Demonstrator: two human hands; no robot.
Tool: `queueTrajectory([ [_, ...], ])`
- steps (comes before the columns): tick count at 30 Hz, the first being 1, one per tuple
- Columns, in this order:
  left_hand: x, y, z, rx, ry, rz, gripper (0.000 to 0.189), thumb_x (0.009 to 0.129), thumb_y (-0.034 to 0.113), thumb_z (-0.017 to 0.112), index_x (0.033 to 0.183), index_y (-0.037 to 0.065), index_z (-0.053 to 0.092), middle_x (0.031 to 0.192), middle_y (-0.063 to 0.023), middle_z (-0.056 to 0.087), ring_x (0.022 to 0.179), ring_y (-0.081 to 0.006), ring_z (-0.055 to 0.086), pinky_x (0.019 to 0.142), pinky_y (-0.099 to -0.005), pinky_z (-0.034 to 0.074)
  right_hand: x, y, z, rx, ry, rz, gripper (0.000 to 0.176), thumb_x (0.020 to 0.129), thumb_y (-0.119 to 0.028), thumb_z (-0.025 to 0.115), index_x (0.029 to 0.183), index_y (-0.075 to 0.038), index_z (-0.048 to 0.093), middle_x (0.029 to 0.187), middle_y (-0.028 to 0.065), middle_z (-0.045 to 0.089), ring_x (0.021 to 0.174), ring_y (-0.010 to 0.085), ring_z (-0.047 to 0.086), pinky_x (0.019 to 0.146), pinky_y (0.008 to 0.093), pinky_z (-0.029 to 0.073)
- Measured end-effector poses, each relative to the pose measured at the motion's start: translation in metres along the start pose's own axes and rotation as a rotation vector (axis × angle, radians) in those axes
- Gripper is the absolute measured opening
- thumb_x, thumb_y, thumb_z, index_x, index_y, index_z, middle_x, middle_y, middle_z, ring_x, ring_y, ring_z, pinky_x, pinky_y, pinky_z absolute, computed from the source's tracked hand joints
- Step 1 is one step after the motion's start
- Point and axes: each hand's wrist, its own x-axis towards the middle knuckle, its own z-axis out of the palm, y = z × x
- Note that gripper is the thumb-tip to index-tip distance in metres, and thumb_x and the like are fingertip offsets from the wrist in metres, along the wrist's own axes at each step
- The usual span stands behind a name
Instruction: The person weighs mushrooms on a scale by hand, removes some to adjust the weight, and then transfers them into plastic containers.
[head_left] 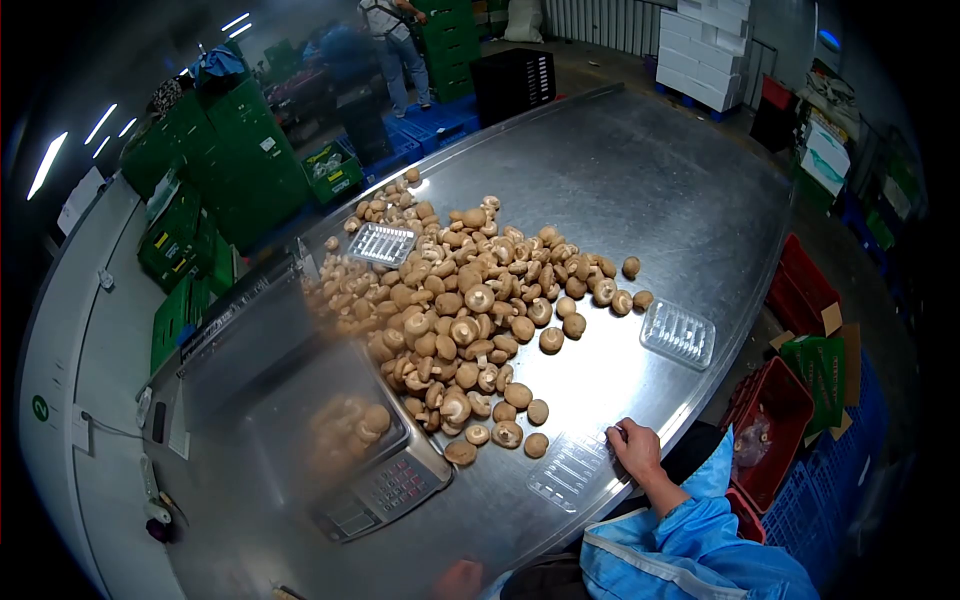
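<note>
My right hand (637, 452) is at the table's near edge, fingers curled in at the corner of a clear plastic tray (568, 472) lying flat on the metal. Low at the bottom edge, my left hand (460, 580) is a blur, and its fingers cannot be made out. Beyond both hands spreads a big heap of brown shiitake mushrooms (470, 300), some cap up, others stem up. To the left stands a weighing scale (400, 485) with a keypad; a blurred cluster of mushrooms (352, 428) sits on its platform.
One clear tray (678, 335) lies at the table's right side, another (382, 244) on the heap's far left. Red crates (775, 425) stand right of the metal table (650, 160). Green crates (240, 150) are stacked behind, where a person (395, 50) stands.
</note>
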Motion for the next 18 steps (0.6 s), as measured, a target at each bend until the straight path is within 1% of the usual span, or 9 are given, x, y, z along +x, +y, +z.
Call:
queueTrajectory([
  [3,0.000,-0.002,0.001,0.019,-0.007,-0.008,0.032,0.095,0.039,0.059,0.099,0.010,0.069,0.086,-0.0157,0.070,0.080,-0.0280,0.068,0.075,-0.0391,0.051,-0.001,-0.001,-0.001,-0.004,0.002,0.000,0.032,0.088,-0.037,0.064,0.093,-0.006,0.071,0.077,0.0169,0.070,0.074,0.0368,0.068,0.072,0.0451,0.053],
  [9,-0.002,0.014,-0.007,0.049,-0.049,-0.064,0.034,0.095,0.041,0.057,0.102,0.010,0.069,0.092,-0.0162,0.071,0.087,-0.0314,0.068,0.079,-0.0408,0.051,-0.001,-0.002,-0.002,-0.003,-0.008,0.011,0.033,0.089,-0.037,0.064,0.093,-0.006,0.071,0.077,0.0166,0.070,0.074,0.0365,0.069,0.072,0.0448,0.053],
  [18,-0.001,0.003,-0.003,0.033,-0.030,-0.039,0.031,0.094,0.040,0.059,0.101,0.012,0.069,0.091,-0.0153,0.071,0.086,-0.0292,0.069,0.079,-0.0398,0.051,-0.001,0.001,0.000,-0.005,0.005,-0.008,0.033,0.089,-0.037,0.064,0.093,-0.006,0.071,0.078,0.0166,0.071,0.075,0.0365,0.069,0.073,0.0452,0.053],
])
